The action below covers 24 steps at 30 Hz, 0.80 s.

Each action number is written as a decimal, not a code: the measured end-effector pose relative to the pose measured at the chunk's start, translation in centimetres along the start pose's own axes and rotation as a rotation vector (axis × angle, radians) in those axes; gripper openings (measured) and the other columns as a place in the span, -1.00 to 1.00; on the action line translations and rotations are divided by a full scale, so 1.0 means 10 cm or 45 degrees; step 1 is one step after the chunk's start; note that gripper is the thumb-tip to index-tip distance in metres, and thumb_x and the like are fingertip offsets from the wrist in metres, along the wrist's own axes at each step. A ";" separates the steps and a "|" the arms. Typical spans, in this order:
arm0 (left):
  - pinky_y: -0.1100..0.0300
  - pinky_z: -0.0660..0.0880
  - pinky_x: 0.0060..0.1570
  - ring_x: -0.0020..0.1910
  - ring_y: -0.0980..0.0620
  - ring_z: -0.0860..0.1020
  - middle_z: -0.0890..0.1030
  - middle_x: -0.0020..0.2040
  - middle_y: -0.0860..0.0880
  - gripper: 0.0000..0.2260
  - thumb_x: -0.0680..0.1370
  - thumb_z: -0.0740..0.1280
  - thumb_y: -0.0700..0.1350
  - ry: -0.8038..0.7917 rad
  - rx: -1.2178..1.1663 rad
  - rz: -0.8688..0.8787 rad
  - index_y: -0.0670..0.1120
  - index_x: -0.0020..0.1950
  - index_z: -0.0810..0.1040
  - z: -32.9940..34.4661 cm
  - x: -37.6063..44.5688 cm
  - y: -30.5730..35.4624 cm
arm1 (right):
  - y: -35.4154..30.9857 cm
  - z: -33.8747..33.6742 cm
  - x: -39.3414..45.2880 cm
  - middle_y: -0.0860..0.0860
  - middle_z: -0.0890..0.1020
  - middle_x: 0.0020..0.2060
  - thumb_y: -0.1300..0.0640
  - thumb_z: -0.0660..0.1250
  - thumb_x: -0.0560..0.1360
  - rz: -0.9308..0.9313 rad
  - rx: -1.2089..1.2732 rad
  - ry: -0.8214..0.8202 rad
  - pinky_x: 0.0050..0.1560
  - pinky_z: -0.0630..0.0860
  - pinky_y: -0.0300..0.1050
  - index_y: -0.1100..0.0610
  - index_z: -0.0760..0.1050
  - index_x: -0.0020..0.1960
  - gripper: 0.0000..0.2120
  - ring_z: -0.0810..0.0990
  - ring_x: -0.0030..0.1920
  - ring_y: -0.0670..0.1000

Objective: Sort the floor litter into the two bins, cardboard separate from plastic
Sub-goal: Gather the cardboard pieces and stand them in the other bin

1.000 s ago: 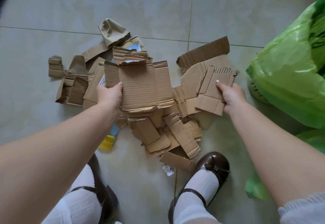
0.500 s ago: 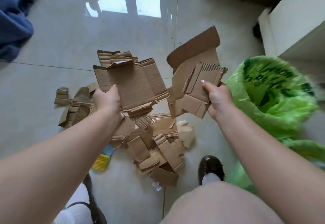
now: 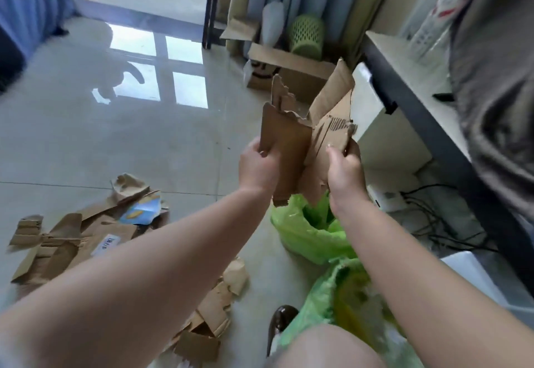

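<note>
My left hand [image 3: 260, 166] grips a stack of torn brown cardboard sheets [image 3: 284, 142], held upright. My right hand [image 3: 344, 169] grips another cardboard bundle [image 3: 332, 124] pressed against the first. Both bundles hang just above the open mouth of a bin lined with a green plastic bag [image 3: 306, 231]. A second green-lined bin [image 3: 346, 304] sits nearer me, partly blurred. A pile of cardboard scraps [image 3: 75, 240] lies on the floor at the left, with a blue and yellow plastic wrapper [image 3: 143, 211] among them. More scraps [image 3: 213, 312] lie under my left forearm.
A desk [image 3: 404, 78] with a dark edge runs along the right, with cables and a power strip [image 3: 387, 201] beneath. A cardboard box [image 3: 291, 69] and a green mesh basket [image 3: 306, 36] stand by the curtains. My brown shoe [image 3: 281, 321] is near the closer bin.
Both hands lifted the cardboard off the floor, swung it right and brought the two bundles together over the green-lined bin. The view rose and turned toward the desk.
</note>
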<state>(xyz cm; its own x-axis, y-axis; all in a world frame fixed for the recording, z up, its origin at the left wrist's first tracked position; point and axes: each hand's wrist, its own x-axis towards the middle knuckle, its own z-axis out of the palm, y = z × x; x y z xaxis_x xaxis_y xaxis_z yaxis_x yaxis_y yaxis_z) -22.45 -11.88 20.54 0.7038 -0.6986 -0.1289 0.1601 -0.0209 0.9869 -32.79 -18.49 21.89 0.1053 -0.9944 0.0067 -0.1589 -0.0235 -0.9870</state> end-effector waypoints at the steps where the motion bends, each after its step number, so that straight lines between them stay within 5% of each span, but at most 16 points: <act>1: 0.05 0.46 -0.30 -0.34 -0.04 0.50 0.56 -0.34 0.00 -0.82 0.52 0.28 -0.14 -0.092 -0.012 0.024 0.03 -0.29 0.52 0.15 -0.04 0.01 | 0.00 -0.12 0.03 0.04 0.56 0.19 0.16 0.19 0.56 -0.009 -0.030 0.000 0.26 0.42 -0.05 0.08 0.39 0.33 -0.66 0.52 0.17 0.04; 9: 0.27 0.53 0.03 -0.11 0.22 0.61 0.67 -0.07 0.09 -0.68 0.52 0.27 -0.20 -0.579 0.065 0.042 0.05 0.24 0.56 1.01 -0.12 -0.45 | 0.52 -0.63 0.34 0.00 0.60 0.14 -0.05 0.23 0.47 0.085 -0.048 -0.071 0.31 0.42 0.14 -0.17 0.43 0.13 -0.76 0.56 0.19 0.05; 13: 0.14 0.49 0.22 0.11 0.14 0.59 0.62 0.13 0.12 -0.53 0.49 0.30 -0.19 -0.687 0.117 -0.107 0.05 0.40 0.41 1.14 0.10 -0.74 | 0.83 -0.63 0.55 0.01 0.60 0.16 0.08 0.22 0.57 0.118 -0.039 -0.124 0.31 0.43 0.07 -0.06 0.44 0.21 -0.77 0.56 0.20 0.03; 19: 0.33 0.51 -0.06 -0.21 0.39 0.54 0.49 -0.05 0.21 -0.26 0.46 0.33 -0.36 -0.918 0.222 -0.385 0.07 0.52 0.13 1.03 0.36 -1.07 | 1.30 -0.56 0.60 -0.08 0.55 0.16 0.04 0.18 0.59 0.247 -0.206 -0.239 0.22 0.41 -0.04 -0.09 0.35 0.36 -0.66 0.49 0.19 -0.02; 24: 0.45 0.50 -0.15 -0.14 0.38 0.60 0.58 0.00 0.21 -0.43 0.55 0.28 -0.31 -1.096 0.081 -0.576 0.06 0.47 0.19 0.93 0.44 -1.09 | 1.43 -0.63 0.61 -0.13 0.58 0.19 -0.05 0.24 0.52 0.359 -0.057 -0.270 0.22 0.46 0.02 -0.18 0.41 0.30 -0.66 0.52 0.19 -0.08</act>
<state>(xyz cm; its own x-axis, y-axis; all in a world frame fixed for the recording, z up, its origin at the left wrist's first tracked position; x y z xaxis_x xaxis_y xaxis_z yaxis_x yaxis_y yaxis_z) -27.53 -21.35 10.08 -0.1660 -0.8982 -0.4071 0.2351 -0.4370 0.8682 -40.64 -25.53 8.83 0.2517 -0.9191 -0.3032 -0.2531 0.2399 -0.9372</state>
